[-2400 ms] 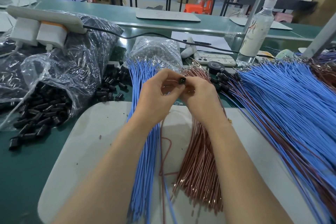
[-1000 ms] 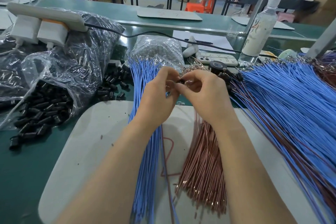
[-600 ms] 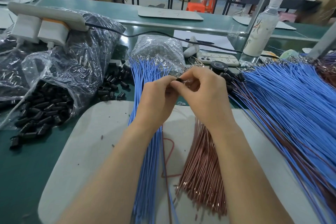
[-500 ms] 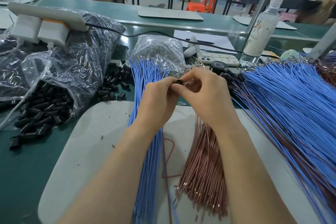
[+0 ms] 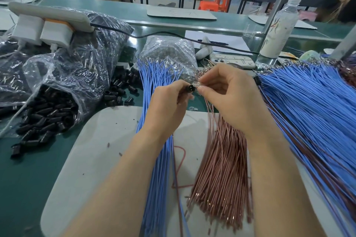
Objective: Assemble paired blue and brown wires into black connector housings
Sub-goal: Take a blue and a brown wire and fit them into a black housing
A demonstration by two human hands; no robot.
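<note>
1. Left hand (image 5: 167, 107) pinches one black connector housing (image 5: 189, 89) between thumb and fingers, above the far edge of the white mat (image 5: 96, 150)
2. Right hand (image 5: 231, 100) pinches a small clear part (image 5: 197, 84) just right of the housing; if they touch, cannot be told
3. Blue wires (image 5: 156, 169) lie under the left wrist and brown wires (image 5: 221, 175) under the right wrist, side by side on the mat
4. Loose black housings (image 5: 48, 115) spill from a plastic bag (image 5: 63, 75) at the left

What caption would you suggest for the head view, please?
Left hand pinches a black connector housing, right hand a small clear piece, over blue wires and brown wires.
</note>
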